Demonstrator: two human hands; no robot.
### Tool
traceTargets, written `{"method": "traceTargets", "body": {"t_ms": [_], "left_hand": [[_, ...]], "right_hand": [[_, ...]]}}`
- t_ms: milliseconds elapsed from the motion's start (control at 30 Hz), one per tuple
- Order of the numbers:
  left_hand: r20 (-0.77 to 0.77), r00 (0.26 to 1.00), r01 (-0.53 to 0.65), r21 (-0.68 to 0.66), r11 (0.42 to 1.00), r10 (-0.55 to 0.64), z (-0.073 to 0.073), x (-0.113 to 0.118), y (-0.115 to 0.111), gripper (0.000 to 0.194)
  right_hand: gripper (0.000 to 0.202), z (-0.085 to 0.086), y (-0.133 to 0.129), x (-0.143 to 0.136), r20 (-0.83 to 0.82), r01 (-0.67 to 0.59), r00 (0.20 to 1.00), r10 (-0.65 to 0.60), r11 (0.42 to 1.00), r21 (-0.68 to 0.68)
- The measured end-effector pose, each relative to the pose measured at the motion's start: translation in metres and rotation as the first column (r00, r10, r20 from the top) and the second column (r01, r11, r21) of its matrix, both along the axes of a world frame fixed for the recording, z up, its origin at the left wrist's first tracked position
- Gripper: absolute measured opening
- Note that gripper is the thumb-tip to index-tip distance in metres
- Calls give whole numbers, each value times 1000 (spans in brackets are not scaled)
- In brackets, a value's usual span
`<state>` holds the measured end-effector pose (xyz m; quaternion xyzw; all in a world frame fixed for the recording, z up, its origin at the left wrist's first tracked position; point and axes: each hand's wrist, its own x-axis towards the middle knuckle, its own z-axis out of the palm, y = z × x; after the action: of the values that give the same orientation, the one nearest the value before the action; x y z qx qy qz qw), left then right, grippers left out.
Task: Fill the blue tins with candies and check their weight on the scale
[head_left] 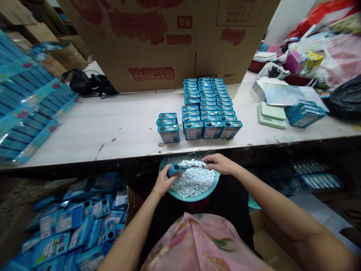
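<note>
Below the frame's centre, left fingers grip a blue box above white pellets in a teal basin; right fingers reach the pellets, grip unclear; staying over the basin should catch strays

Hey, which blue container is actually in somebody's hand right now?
The blue container in the left hand, over the teal basin of white pellets; the containers in rows stand unheld on the table.

Pink top with green leaf pattern, black legwear beyond the top, thin gold-coloured bracelet beyond its left side
</note>
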<state>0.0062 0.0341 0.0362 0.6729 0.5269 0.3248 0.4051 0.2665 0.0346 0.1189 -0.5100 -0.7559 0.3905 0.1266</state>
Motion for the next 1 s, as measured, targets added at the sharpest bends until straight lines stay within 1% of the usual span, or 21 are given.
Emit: {"method": "traceTargets", "body": {"t_ms": [67,167,233,300,400,500,567,633,700,767,833,900,933,1000], "left_hand": [[-12,1000,21,7,1000,-21,2,5,1,33],[-12,998,54,-18,998,-55,3,8,2,32],[10,998,64,-43,997,-64,4,8,2,32],[36,998,53,-59,997,-51,4,7,2,32],[73,997,21,-73,997,-16,3,7,2,32],[98,995,-1,-80,997,9,4,9,2,31],[95,995,-2,-75,997,9,5,9,2,31],[95,995,-4,-70,998,11,5,7,2,31],[105,994,-30,-80,996,38,5,3,2,32],[110,989,-85,-98,991,96,3,-4,2,34],[117,979,-153,-115,981,167,0,-10,2,37],[132,964,-216,-128,968,233,-4,-16,1,39],[143,955,-240,-136,961,259,-6,-19,0,40],[164,942,-271,-144,952,293,-10,-23,-1,41]], "right_hand": [[30,15,5,-8,139,-71,988,62,996,57],[29,33,11,-21,331,-190,932,146,976,103],[28,43,13,-29,435,-226,887,158,968,109],[26,50,13,-37,512,-224,847,140,969,106],[24,59,12,-49,579,-209,807,118,974,92],[23,65,12,-57,604,-203,789,108,975,91],[24,68,12,-54,604,-201,790,106,975,92],[24,67,10,-43,590,-179,803,84,978,104],[27,58,2,-26,547,-125,837,24,981,149],[28,39,-14,-10,463,-71,886,-20,981,179],[28,11,-39,-4,355,-64,935,10,988,143],[28,-23,-67,-11,279,-106,957,80,991,76],[30,-39,-80,-18,276,-138,954,117,989,60],[34,-68,-98,-34,325,-210,929,179,976,60]]}}
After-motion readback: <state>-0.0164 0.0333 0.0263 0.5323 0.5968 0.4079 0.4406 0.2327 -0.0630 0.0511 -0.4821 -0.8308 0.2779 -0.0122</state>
